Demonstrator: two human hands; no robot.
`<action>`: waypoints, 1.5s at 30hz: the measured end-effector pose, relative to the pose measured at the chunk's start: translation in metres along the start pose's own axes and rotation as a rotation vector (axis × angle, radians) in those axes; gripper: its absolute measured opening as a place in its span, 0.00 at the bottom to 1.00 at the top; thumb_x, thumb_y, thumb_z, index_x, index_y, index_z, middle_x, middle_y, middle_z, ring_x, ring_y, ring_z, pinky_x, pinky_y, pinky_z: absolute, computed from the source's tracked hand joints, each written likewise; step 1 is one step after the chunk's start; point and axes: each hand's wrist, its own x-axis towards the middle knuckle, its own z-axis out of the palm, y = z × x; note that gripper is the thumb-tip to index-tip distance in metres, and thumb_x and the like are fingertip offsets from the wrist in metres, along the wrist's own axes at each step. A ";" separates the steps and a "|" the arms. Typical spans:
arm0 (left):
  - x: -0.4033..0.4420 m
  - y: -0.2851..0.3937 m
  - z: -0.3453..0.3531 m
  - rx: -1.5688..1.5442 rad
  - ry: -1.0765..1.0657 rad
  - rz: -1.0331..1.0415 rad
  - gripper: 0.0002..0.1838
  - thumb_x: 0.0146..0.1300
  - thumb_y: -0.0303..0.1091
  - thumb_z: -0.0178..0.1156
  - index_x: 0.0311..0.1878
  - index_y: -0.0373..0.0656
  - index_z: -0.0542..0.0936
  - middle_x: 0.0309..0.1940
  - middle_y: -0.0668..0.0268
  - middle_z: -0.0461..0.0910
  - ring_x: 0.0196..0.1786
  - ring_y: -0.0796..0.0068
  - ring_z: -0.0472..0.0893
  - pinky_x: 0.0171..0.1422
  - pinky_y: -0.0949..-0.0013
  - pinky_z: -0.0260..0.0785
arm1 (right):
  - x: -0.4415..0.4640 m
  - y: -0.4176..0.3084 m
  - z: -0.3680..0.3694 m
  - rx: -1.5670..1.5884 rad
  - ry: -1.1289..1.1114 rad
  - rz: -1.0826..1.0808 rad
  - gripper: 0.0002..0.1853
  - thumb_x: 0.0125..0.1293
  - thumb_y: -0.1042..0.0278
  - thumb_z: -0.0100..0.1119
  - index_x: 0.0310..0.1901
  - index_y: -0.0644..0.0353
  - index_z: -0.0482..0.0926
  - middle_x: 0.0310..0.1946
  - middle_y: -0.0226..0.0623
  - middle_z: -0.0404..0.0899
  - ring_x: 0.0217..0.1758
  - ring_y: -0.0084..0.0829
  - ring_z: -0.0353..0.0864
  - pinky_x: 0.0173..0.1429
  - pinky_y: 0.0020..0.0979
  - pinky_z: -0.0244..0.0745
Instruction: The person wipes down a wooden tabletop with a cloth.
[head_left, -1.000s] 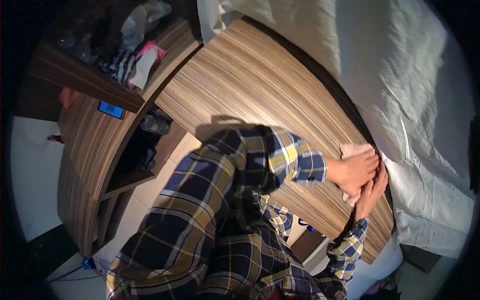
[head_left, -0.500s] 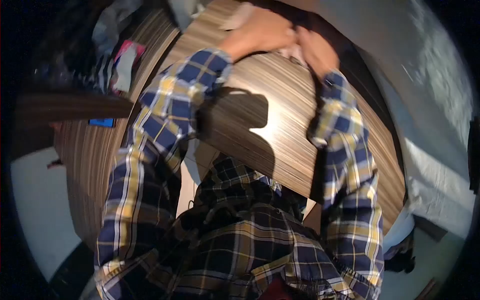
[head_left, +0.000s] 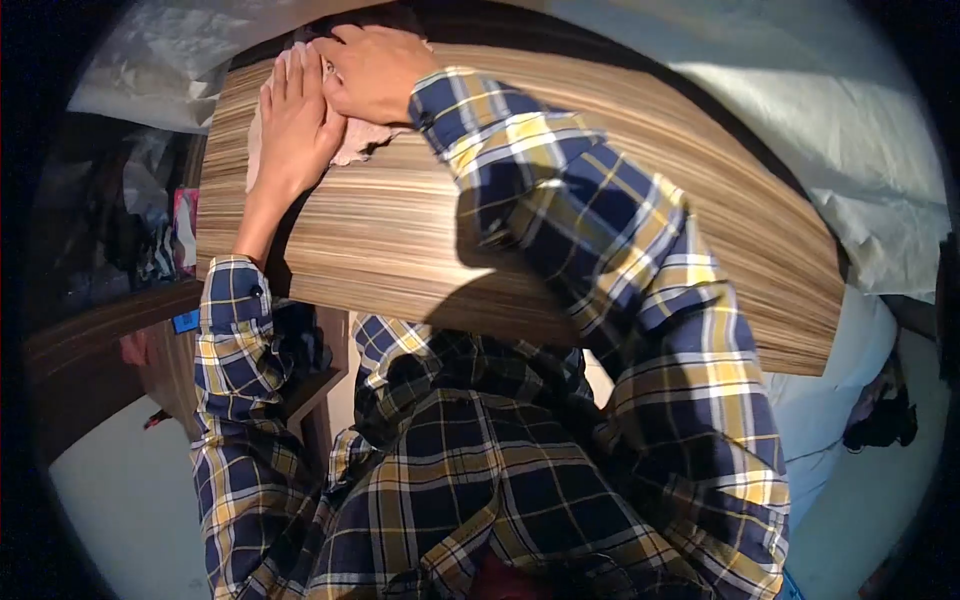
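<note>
A pale pink cloth (head_left: pixel 352 150) is spread on the striped wooden tabletop (head_left: pixel 400 215), near its far left corner. My left hand (head_left: pixel 297 130) lies flat on the cloth with its fingers stretched out and pointing away from me. Just right of it, my right hand (head_left: pixel 378 75) presses on the same cloth, its fingers slightly apart and pointing left, its fingertips touching the fingers of my left hand. The underside of both palms is hidden.
Whitish sheeting (head_left: pixel 800 130) hangs along the far and right edges of the tabletop. At the left, a dark shelf (head_left: pixel 100 325) holds plastic bags and a pink packet (head_left: pixel 185 230). A blue-screened phone (head_left: pixel 186 321) shows below it. Dark items lie at the lower right.
Both hands and the cloth have moved from the right end of the tabletop, along its far edge, to the far left corner. The head view has shifted as well.
</note>
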 end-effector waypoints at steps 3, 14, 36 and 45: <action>-0.004 0.002 -0.001 0.009 0.105 0.031 0.36 0.69 0.50 0.44 0.71 0.32 0.57 0.70 0.41 0.57 0.73 0.39 0.55 0.74 0.42 0.48 | 0.005 0.008 -0.003 0.004 -0.151 -0.116 0.25 0.62 0.56 0.46 0.56 0.64 0.75 0.52 0.53 0.78 0.56 0.47 0.78 0.63 0.42 0.72; 0.124 0.111 -0.107 -0.770 -0.053 0.042 0.34 0.60 0.63 0.48 0.42 0.40 0.86 0.38 0.50 0.84 0.46 0.50 0.82 0.51 0.52 0.70 | 0.052 0.056 -0.244 -0.628 -0.763 0.102 0.23 0.70 0.65 0.42 0.66 0.49 0.69 0.43 0.55 0.80 0.45 0.50 0.79 0.56 0.40 0.70; 0.002 0.139 -0.229 -0.525 0.130 -0.006 0.37 0.60 0.57 0.47 0.61 0.32 0.72 0.60 0.42 0.72 0.64 0.49 0.71 0.65 0.51 0.63 | -0.024 -0.065 -0.281 -0.469 -0.443 0.292 0.27 0.71 0.51 0.46 0.48 0.73 0.79 0.41 0.59 0.81 0.45 0.49 0.80 0.52 0.40 0.71; -0.109 0.103 -0.095 -0.319 0.429 -0.112 0.35 0.60 0.51 0.49 0.61 0.28 0.71 0.61 0.38 0.69 0.65 0.46 0.69 0.68 0.51 0.60 | -0.052 -0.006 -0.097 -0.210 -0.342 -0.001 0.29 0.64 0.52 0.48 0.55 0.72 0.72 0.49 0.61 0.73 0.54 0.55 0.72 0.59 0.50 0.64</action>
